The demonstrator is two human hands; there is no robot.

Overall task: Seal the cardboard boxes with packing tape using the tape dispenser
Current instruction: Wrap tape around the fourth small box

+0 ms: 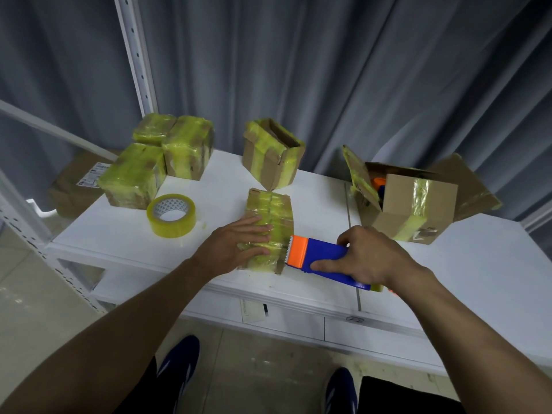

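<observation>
Centre frame, left hand (239, 243) lies flat on the taped box (273, 210) on the table (119, 234); right hand (370, 258) grips the tape dispenser (322, 255), blade at the box's edge, its back end hidden under the palm.

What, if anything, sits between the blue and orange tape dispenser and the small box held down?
Nothing visible. The blue and orange plastic tape dispenser, held by the right hand, has its toothed end at the edge of the small tape-covered cardboard box, which the left hand presses down.
</observation>
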